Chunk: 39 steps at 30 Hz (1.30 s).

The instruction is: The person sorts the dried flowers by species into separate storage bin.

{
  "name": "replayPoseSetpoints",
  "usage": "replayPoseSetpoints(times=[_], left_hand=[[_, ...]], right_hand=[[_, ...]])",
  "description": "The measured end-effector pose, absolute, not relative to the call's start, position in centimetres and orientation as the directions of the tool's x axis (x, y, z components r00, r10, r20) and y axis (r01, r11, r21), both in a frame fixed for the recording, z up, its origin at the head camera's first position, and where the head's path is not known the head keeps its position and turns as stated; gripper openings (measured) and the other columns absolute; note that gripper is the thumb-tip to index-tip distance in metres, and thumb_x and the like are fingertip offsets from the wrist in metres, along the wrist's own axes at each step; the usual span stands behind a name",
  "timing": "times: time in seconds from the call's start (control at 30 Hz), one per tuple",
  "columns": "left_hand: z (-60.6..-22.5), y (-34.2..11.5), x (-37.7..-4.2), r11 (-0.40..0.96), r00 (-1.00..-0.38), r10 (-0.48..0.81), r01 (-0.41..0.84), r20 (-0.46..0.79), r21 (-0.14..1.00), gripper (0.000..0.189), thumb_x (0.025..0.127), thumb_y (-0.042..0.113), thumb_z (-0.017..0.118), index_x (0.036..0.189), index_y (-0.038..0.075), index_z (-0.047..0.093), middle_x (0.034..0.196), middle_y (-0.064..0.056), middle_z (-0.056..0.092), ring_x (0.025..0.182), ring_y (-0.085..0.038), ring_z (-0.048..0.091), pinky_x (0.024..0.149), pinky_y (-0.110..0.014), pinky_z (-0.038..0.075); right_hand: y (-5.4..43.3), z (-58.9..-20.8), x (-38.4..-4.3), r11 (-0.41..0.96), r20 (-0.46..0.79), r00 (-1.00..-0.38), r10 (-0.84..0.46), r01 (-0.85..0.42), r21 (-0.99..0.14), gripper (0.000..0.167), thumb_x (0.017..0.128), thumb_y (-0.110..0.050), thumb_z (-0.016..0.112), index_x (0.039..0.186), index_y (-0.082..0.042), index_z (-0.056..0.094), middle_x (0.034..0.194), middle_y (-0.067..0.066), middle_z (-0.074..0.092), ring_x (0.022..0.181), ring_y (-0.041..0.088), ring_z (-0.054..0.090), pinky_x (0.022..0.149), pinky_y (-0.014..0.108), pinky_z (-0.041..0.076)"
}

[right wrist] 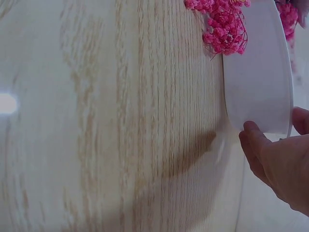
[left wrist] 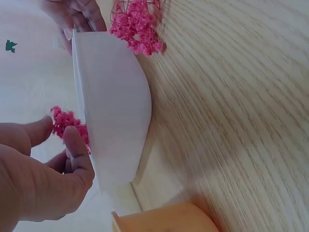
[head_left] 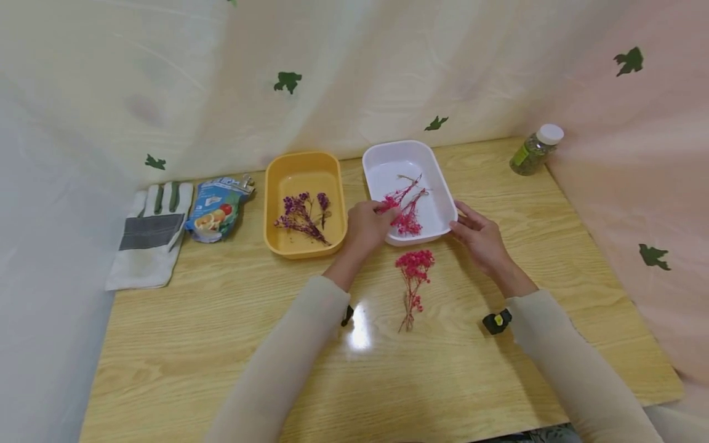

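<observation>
A white plastic tray stands near the back of the table, with sprigs of pink dried flowers lying in it. Over its left side, my left hand holds a pink flower head between thumb and fingers; its stem runs into the tray. My right hand grips the tray's front right corner, thumb at the rim and fingers against the outer wall. Just in front of the tray, another pink dried flower bunch lies on the table, heads toward the tray.
Left of the white tray stands a yellow tray holding purple dried flowers. Farther left lie a blue pouch with a binder clip and a pair of work gloves. A white-capped jar stands at the back right, near a hanging cloth.
</observation>
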State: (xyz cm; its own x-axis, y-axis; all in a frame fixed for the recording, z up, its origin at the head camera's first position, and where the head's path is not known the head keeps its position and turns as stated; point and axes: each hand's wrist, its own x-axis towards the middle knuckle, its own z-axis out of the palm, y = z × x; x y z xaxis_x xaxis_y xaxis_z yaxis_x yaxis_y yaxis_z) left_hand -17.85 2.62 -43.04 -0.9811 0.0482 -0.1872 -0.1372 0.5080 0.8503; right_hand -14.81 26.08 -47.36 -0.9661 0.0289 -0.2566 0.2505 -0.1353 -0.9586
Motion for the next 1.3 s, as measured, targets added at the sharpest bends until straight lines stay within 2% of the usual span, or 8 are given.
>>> replayPoseSetpoints(times=[0.17, 0.3, 0.43, 0.7, 0.87, 1.0, 1.17, 1.3], left_hand=[[-43.2, 2.6, -17.4, 0.468, -0.992, 0.005, -0.112, -0.129, 0.877, 0.042, 0.091, 0.036, 0.066, 0.118, 0.003, 0.066, 0.095, -0.007, 0.067, 0.080, -0.015, 0.062, 0.068, -0.024, 0.054], [-43.5, 2.7, -16.0, 0.487, -0.998, 0.052, -0.015, -0.046, 0.873, 0.031, 0.090, 0.032, 0.069, 0.105, 0.005, 0.070, 0.086, -0.003, 0.066, 0.075, -0.015, 0.061, 0.063, -0.025, 0.053], [-44.0, 2.6, -13.4, 0.527, -0.992, 0.128, 0.067, -0.002, 0.847, 0.031, 0.086, 0.033, 0.073, 0.102, 0.007, 0.071, 0.087, -0.001, 0.065, 0.075, -0.012, 0.059, 0.064, -0.024, 0.052], [-46.2, 1.6, -8.1, 0.716, -0.969, 0.239, 0.138, -0.054, 0.685, 0.054, 0.084, 0.045, 0.072, 0.123, 0.010, 0.059, 0.100, -0.002, 0.063, 0.079, -0.014, 0.058, 0.060, -0.028, 0.048], [-47.4, 2.1, -6.3, 0.803, -0.948, 0.291, 0.168, -0.130, 0.572, 0.059, 0.079, 0.054, 0.073, 0.112, 0.008, 0.053, 0.084, -0.001, 0.063, 0.067, -0.015, 0.060, 0.051, -0.029, 0.046], [-48.3, 3.0, -5.7, 0.838, -0.936, 0.333, 0.237, -0.115, 0.492, 0.063, 0.074, 0.059, 0.074, 0.102, 0.009, 0.048, 0.075, -0.001, 0.056, 0.058, -0.015, 0.055, 0.045, -0.028, 0.042], [-49.1, 3.8, -5.4, 0.844, -0.936, 0.339, 0.258, -0.095, 0.470, 0.053, 0.074, 0.047, 0.080, 0.094, 0.008, 0.049, 0.078, -0.003, 0.055, 0.058, -0.018, 0.057, 0.045, -0.030, 0.044], [-49.1, 3.7, -5.3, 0.834, -0.936, 0.341, 0.259, -0.087, 0.487, 0.037, 0.080, 0.028, 0.077, 0.098, 0.007, 0.053, 0.083, -0.006, 0.058, 0.063, -0.021, 0.060, 0.047, -0.032, 0.047]], right_hand=[[26.1, -47.4, -14.7, -0.145, -0.227, -0.974, 0.021, 0.221, -0.964, 0.059, 0.094, -0.006, 0.061, 0.148, -0.010, 0.038, 0.141, 0.027, 0.043, 0.116, 0.018, 0.055, 0.095, 0.021, 0.049], [26.1, -47.5, -14.6, -0.156, -0.194, -0.981, 0.028, 0.187, -0.970, 0.057, 0.092, -0.006, 0.064, 0.145, -0.010, 0.043, 0.136, 0.025, 0.050, 0.113, 0.017, 0.058, 0.090, 0.020, 0.052], [26.2, -47.5, -14.7, -0.150, -0.232, -0.972, 0.031, 0.225, -0.963, 0.058, 0.093, -0.005, 0.062, 0.146, -0.012, 0.041, 0.140, 0.028, 0.044, 0.115, 0.018, 0.056, 0.093, 0.022, 0.050], [26.2, -47.5, -15.0, -0.093, -0.264, -0.964, 0.032, 0.260, -0.961, 0.057, 0.095, -0.008, 0.058, 0.148, -0.016, 0.038, 0.145, 0.029, 0.037, 0.126, 0.027, 0.047, 0.097, 0.023, 0.046], [26.4, -47.6, -14.9, -0.132, -0.235, -0.971, 0.039, 0.228, -0.965, 0.058, 0.094, -0.005, 0.060, 0.148, -0.011, 0.038, 0.132, 0.023, 0.050, 0.113, 0.018, 0.055, 0.096, 0.024, 0.048], [26.5, -47.7, -14.9, -0.136, -0.235, -0.971, 0.038, 0.228, -0.964, 0.058, 0.094, -0.005, 0.060, 0.148, -0.010, 0.038, 0.125, 0.014, 0.054, 0.108, 0.013, 0.057, 0.097, 0.025, 0.047], [26.4, -47.7, -14.9, -0.104, -0.247, -0.969, 0.027, 0.243, -0.964, 0.058, 0.094, -0.007, 0.060, 0.148, -0.012, 0.038, 0.136, 0.024, 0.046, 0.116, 0.020, 0.053, 0.094, 0.021, 0.049], [26.4, -47.6, -15.1, -0.091, -0.250, -0.968, 0.022, 0.248, -0.965, 0.057, 0.095, -0.006, 0.058, 0.148, -0.013, 0.037, 0.143, 0.029, 0.038, 0.120, 0.023, 0.051, 0.095, 0.021, 0.048]])
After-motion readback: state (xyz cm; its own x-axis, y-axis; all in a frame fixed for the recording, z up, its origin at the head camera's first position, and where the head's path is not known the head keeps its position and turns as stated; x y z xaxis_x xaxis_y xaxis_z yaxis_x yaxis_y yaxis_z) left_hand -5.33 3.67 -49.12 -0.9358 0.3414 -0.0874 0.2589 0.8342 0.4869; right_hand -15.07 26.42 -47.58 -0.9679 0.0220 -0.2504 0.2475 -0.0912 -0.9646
